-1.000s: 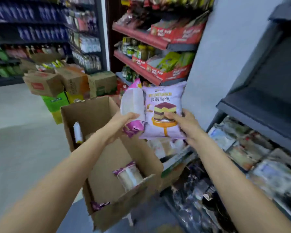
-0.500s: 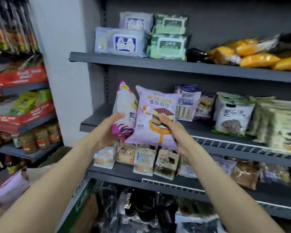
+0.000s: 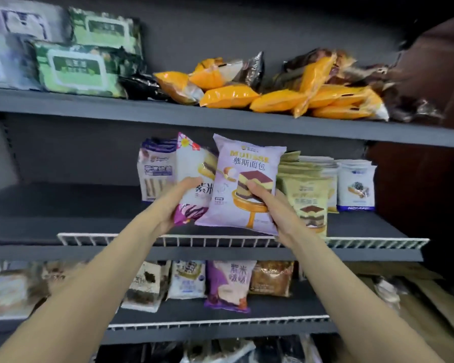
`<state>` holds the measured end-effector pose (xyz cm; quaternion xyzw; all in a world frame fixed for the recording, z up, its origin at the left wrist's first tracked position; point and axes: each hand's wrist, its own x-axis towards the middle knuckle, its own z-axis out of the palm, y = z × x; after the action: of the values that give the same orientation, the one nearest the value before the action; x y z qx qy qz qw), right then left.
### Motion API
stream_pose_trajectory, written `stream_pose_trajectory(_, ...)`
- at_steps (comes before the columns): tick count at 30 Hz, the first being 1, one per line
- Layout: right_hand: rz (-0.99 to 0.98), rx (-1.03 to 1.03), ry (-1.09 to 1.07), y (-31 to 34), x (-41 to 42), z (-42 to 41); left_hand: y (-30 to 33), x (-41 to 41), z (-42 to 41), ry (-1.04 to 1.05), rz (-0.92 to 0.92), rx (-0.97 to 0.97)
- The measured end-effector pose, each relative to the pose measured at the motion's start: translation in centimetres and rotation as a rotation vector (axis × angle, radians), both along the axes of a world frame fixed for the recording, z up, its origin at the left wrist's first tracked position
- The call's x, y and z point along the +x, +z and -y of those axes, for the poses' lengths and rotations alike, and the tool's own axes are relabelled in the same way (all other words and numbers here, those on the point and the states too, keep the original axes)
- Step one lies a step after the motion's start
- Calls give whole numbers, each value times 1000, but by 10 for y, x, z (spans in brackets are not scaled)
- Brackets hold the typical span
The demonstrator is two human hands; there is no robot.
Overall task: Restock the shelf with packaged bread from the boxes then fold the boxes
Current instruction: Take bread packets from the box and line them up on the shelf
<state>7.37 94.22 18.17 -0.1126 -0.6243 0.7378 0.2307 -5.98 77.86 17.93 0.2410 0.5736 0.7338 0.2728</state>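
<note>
Dark store shelves filled the view, the middle shelf (image 3: 63, 205) bare at its left and lined with bread packs (image 3: 309, 187) at its right. The left hand (image 3: 176, 203) gripped a white-purple pack (image 3: 194, 179); the right hand (image 3: 270, 205) pinched a lilac pack (image 3: 244, 174), both held just before that shelf, not yet set down. Restocking looked partway done; no boxes showed, so folding remained.

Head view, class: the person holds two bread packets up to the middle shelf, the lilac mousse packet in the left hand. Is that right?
Not quite. The head view shows the lilac mousse packet gripped by the right hand; the left hand holds the white and purple packet. Both are indeed raised at the middle shelf.
</note>
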Motion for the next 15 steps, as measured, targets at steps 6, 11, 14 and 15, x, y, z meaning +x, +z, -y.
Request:
stream_pose_trajectory(6,-43,-309,-50,-5,39,-58,-4,12,-55,-90,52,-36)
stream_pose_trajectory(11,4,-465,42,-24,48,-62,-17,23,-73,-224,101,-91)
stream_pose_trajectory(14,7,-436,15,-27,43,-54,-13,27,-80,-194,27,-204)
stream_pose_trajectory(15,2,-427,8,-27,41,-52,-8,30,-79,-170,-11,-220)
